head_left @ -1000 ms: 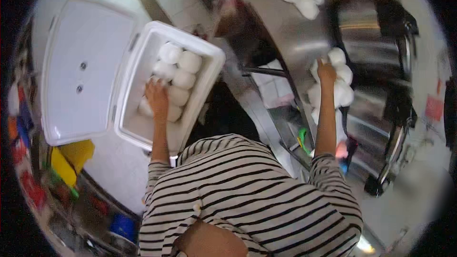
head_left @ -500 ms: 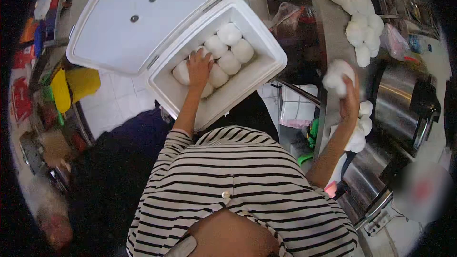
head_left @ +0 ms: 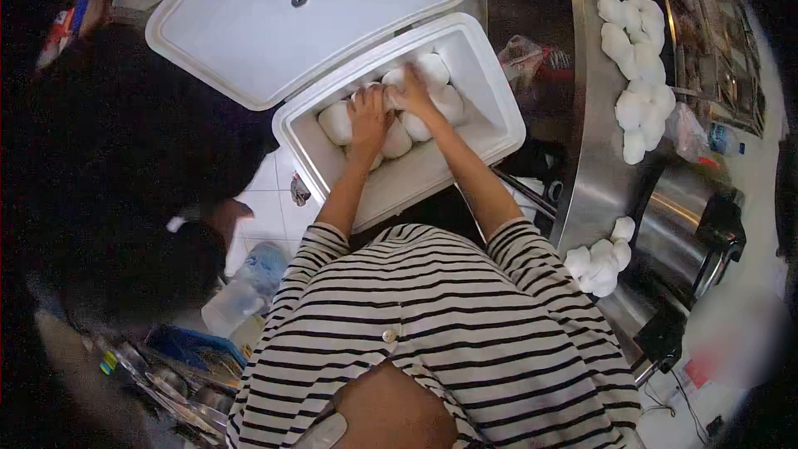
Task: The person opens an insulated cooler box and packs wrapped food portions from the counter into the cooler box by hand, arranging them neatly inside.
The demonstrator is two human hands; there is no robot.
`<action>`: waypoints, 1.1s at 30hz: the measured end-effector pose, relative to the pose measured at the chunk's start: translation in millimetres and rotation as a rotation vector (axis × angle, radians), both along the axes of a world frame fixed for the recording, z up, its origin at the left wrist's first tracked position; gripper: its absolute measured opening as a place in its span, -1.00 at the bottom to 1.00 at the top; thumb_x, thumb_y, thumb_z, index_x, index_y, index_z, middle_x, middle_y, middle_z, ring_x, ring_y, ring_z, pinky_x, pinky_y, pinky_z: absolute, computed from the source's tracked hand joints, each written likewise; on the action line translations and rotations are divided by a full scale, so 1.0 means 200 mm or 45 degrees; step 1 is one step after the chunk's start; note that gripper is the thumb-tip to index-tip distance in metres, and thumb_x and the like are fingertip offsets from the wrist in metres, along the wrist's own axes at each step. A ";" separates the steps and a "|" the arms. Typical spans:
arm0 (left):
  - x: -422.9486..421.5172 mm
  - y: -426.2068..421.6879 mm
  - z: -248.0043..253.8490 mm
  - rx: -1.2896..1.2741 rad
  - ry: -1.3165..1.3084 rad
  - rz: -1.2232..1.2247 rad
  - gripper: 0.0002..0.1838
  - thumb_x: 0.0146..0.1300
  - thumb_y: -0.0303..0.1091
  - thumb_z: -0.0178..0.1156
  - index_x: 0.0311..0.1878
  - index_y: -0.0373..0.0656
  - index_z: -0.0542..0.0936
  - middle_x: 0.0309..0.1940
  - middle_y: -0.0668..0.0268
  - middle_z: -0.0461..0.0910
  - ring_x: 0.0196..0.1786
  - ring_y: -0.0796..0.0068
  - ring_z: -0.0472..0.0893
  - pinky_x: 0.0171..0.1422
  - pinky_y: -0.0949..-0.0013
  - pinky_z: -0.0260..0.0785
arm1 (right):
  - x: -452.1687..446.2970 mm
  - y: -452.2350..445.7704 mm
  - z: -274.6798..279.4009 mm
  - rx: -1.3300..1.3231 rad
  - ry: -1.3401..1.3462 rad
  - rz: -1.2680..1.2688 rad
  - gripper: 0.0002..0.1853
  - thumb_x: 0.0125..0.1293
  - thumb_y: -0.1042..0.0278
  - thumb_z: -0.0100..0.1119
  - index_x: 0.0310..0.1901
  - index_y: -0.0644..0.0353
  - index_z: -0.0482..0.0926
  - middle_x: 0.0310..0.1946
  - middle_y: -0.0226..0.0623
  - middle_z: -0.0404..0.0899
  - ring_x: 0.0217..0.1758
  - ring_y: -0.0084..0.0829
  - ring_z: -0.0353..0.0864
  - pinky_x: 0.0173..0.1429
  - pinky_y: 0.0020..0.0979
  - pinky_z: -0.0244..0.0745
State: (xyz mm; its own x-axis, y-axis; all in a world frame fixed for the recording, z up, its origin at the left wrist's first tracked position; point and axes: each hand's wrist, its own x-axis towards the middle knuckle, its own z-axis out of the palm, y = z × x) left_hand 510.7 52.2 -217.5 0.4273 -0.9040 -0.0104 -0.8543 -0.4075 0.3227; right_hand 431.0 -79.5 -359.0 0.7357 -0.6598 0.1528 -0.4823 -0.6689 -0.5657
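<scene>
White dough balls (head_left: 335, 123) are packed together inside a white cooler box (head_left: 499, 137), and its lid is swung back. My left hand (head_left: 371, 120) lies over the balls in the middle of the box, fingers spread and slightly bent. Just to its right, my right hand (head_left: 416, 101) reaches in, its thumb and fingers around a dough ball (head_left: 392, 78) near the back row. Its fingertips are a little blurred. Both palms face down, and they hide parts of the balls below them.
The lid (head_left: 249, 25) leans behind the box. On the right, a steel counter (head_left: 594, 100) carries a long cluster of white dough lumps (head_left: 640, 58) and a smaller group (head_left: 600, 266), with steel cylindrical vessels (head_left: 677, 216) beside it. A person in dark clothing (head_left: 158, 158) is on the left.
My right hand has come from above the counter into the box, bringing a dough ball. My left hand stays over the balls. The view has shifted, and the person in dark clothing has moved forward.
</scene>
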 end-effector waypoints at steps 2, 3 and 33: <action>-0.01 -0.02 0.01 -0.053 -0.066 -0.020 -0.29 0.02 -0.16 0.21 0.23 -0.20 0.21 0.13 0.11 0.28 0.25 0.04 0.22 0.37 -0.09 -0.08 | 0.01 0.01 -0.05 0.383 -0.060 0.055 -0.26 0.10 0.18 0.15 0.19 0.48 0.07 0.09 0.20 0.23 0.21 -0.01 0.23 0.32 -0.21 0.08; -0.02 -0.03 0.04 -0.072 -0.089 -0.038 -0.29 0.03 -0.18 0.20 0.24 -0.20 0.20 0.14 0.10 0.27 0.26 0.04 0.21 0.38 -0.09 -0.10 | 0.05 0.00 0.00 0.559 -0.097 0.060 -0.28 0.12 0.22 0.13 0.20 0.48 0.07 0.09 0.17 0.26 0.21 -0.06 0.25 0.33 -0.23 0.09; -0.09 -0.28 -0.15 -0.238 -0.220 -0.472 -0.66 0.20 -0.21 0.06 0.05 0.01 0.45 0.18 0.17 0.33 0.20 -0.08 0.27 0.26 -0.14 0.08 | -2.80 0.46 1.39 -0.614 0.417 -2.221 0.03 -0.21 -0.12 0.43 0.23 0.32 0.16 0.11 0.01 0.33 0.11 -0.02 0.38 0.17 -0.19 0.31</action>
